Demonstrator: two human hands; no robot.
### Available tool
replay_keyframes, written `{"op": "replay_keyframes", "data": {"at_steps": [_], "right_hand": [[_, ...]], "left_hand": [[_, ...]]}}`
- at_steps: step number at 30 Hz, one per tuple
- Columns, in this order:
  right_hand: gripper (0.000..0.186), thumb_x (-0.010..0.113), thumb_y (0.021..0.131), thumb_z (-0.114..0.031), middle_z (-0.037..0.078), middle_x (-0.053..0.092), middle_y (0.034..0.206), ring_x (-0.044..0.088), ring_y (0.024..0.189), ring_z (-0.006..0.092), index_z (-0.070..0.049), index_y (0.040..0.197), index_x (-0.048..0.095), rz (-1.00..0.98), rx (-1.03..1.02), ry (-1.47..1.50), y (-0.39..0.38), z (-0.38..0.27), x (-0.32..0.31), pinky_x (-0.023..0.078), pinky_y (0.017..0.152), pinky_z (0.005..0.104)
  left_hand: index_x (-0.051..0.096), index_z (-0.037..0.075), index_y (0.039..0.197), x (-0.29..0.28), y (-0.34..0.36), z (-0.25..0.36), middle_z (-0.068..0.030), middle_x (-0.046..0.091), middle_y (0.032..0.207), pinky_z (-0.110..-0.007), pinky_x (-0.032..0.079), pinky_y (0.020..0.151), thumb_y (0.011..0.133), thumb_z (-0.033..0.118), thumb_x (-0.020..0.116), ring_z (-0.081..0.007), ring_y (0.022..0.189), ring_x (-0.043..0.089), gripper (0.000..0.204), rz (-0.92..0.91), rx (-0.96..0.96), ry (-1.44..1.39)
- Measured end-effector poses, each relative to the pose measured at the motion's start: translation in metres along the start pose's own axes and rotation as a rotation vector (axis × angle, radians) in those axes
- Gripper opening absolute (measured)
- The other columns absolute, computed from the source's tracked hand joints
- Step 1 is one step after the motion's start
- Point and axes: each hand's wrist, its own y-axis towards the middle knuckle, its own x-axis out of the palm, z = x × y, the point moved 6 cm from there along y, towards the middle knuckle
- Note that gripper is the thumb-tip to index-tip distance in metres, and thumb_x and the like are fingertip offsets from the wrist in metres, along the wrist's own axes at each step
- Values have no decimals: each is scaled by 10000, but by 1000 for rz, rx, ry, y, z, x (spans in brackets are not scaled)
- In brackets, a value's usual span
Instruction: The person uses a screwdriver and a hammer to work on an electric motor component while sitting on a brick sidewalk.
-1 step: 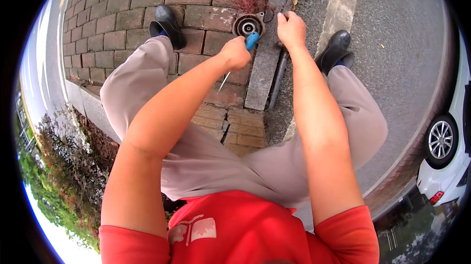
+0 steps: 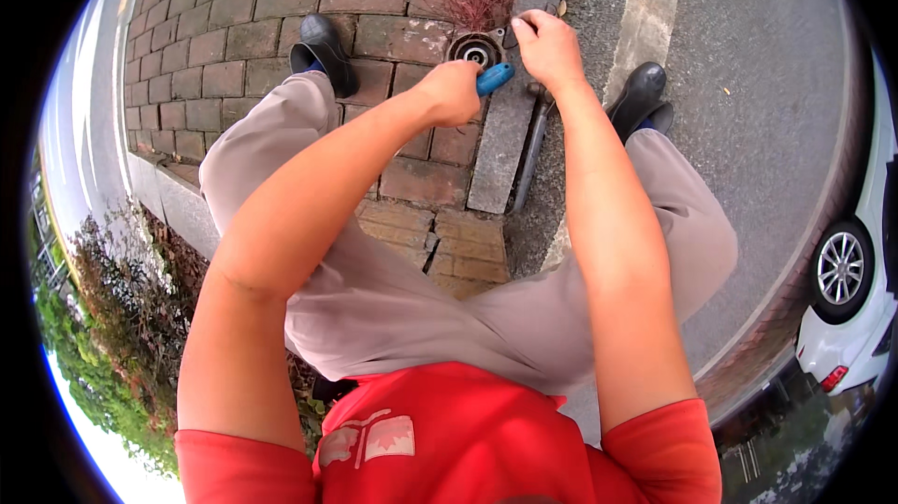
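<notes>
My left hand (image 2: 449,92) is closed on the blue handle of a tool (image 2: 496,77), just below a round metal part (image 2: 473,53) with concentric rings on the brick paving. The tool's shaft is hidden. To the right, my right hand (image 2: 547,50) reaches to the upper right edge of that part, fingertips drawn together. Whatever they grip is too small or hidden to name. A long dark metal bar (image 2: 531,153) lies below my right hand, along the granite strip (image 2: 496,172).
Reddish twigs (image 2: 472,3) lie above the part. My dark shoes (image 2: 321,47) flank the work on bricks (image 2: 224,73) and asphalt (image 2: 720,130). A white car (image 2: 847,307) stands at the far right; bushes (image 2: 122,317) are at the lower left.
My right fingertips have moved left and up toward the part. The blue handle has tilted flatter and shifted slightly right, and its shaft has gone out of sight behind my left hand and arm.
</notes>
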Motion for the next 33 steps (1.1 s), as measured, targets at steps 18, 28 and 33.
{"op": "replay_keyframes", "data": {"at_steps": [18,28,33], "right_hand": [[333,595,926,-79,216,659,1041,627,1030,414,-57,1256,552,-580,-259,-480,-10,19,-40,501,872,481],[479,539,840,13,271,641,1217,617,1145,413,2,1319,545,-691,-99,-437,-3,85,57,497,977,456],[249,563,852,-46,261,689,1115,660,1073,397,24,1042,709,-672,124,-621,-28,145,58,538,912,450]], "left_hand": [[703,15,1056,-100,18,20,-233,704,1072,-457,528,915,851,193,671,-389,1047,665,273,147,92,214],[711,-2,1038,36,-18,41,-213,712,1094,-452,545,905,892,214,692,-370,1079,671,261,-503,140,501],[682,-4,1071,-6,-38,57,-206,706,1077,-465,539,896,884,221,690,-372,1056,669,292,-436,172,469]]}}
